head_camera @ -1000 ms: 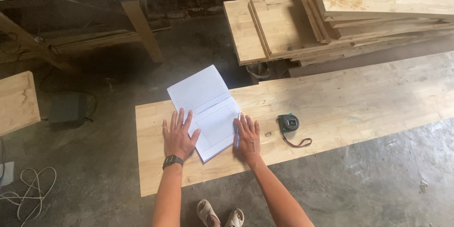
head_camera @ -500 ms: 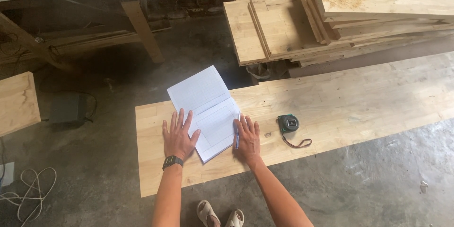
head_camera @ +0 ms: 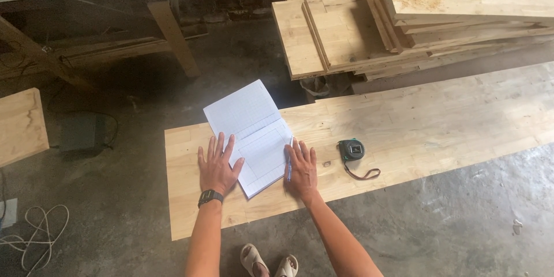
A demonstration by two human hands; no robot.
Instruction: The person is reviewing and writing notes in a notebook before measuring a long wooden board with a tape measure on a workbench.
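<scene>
At six o'clock, sandalled feet [head_camera: 268, 261] are standing on the concrete floor [head_camera: 461, 225]. Just beyond, the left hand [head_camera: 217, 166] is lying flat, fingers spread and holding nothing, on the board [head_camera: 433, 121], touching the open notebook's [head_camera: 254, 135] edge. At its three o'clock, the right hand [head_camera: 302, 167] is pressing flat beside a pen [head_camera: 289, 164]. Farther toward three o'clock, a tape measure [head_camera: 352, 151] is lying. At one o'clock, stacked planks [head_camera: 404, 17] are resting.

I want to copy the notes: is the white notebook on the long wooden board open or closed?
Open: the white notebook lies spread flat, both gridded pages showing, with the left hand and right hand at its edges.
</scene>
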